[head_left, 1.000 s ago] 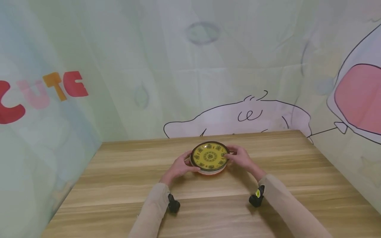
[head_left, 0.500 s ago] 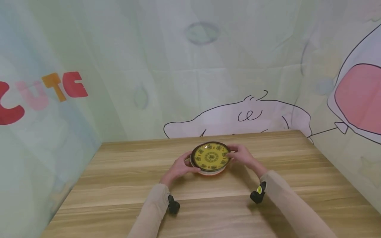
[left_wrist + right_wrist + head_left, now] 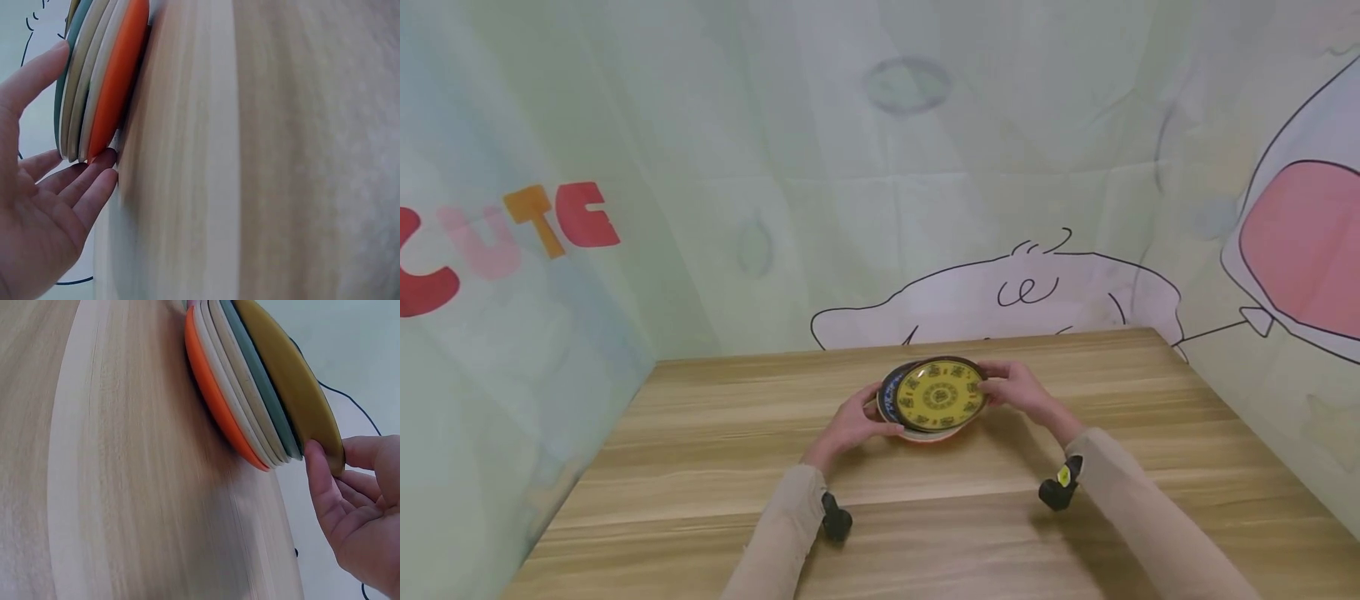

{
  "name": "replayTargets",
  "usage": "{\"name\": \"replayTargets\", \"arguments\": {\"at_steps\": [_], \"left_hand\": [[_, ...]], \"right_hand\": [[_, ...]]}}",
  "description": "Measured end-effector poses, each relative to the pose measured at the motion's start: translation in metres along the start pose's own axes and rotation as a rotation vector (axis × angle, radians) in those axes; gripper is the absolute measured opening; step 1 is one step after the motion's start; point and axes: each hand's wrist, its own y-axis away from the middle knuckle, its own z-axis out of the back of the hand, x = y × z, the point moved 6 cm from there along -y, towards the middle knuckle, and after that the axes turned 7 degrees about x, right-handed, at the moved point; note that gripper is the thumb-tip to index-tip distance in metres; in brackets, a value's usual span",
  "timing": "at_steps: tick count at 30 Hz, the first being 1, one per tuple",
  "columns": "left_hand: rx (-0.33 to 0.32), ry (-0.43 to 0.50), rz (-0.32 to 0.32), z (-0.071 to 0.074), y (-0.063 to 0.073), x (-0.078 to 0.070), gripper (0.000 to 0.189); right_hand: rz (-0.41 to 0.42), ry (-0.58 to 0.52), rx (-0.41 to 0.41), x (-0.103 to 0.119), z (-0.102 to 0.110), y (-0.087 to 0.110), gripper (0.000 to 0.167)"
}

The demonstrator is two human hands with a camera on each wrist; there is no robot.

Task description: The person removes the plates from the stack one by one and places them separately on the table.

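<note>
A stack of round plates stands on the wooden table. Its top plate, a yellow plate (image 3: 940,396) with dark patterns, has slid to the right and tilts up at that side. Under it shows the patterned face of a dark blue plate (image 3: 889,393), whose side looks green in the wrist views. Cream plates (image 3: 234,381) and an orange plate (image 3: 212,387) at the bottom make up the rest. My right hand (image 3: 1022,390) pinches the yellow plate's right edge between thumb and fingers. My left hand (image 3: 855,423) holds the stack's left side, thumb on the near rim, fingers around its edge.
The wooden table (image 3: 700,467) reaches back to a printed cloth backdrop (image 3: 760,167). A small black camera sits at the left wrist (image 3: 837,518) and another at the right wrist (image 3: 1060,487).
The yellow plate has moved right with my right hand, uncovering part of the dark blue plate at left. My left hand has stayed on the stack.
</note>
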Motion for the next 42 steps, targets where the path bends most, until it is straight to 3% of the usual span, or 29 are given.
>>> {"name": "replayTargets", "arguments": {"at_steps": [18, 32, 42], "left_hand": [[-0.006, -0.002, 0.001, 0.001, -0.002, 0.005, 0.092], [-0.004, -0.027, 0.02, 0.001, -0.001, 0.007, 0.093], [0.005, -0.036, 0.021, -0.001, 0.018, -0.023, 0.085]], "right_hand": [[0.041, -0.104, -0.027, -0.005, 0.026, 0.016, 0.054], [0.037, -0.156, -0.151, -0.014, 0.043, 0.035, 0.052], [-0.016, -0.188, -0.215, -0.019, 0.055, 0.046, 0.054]]}}
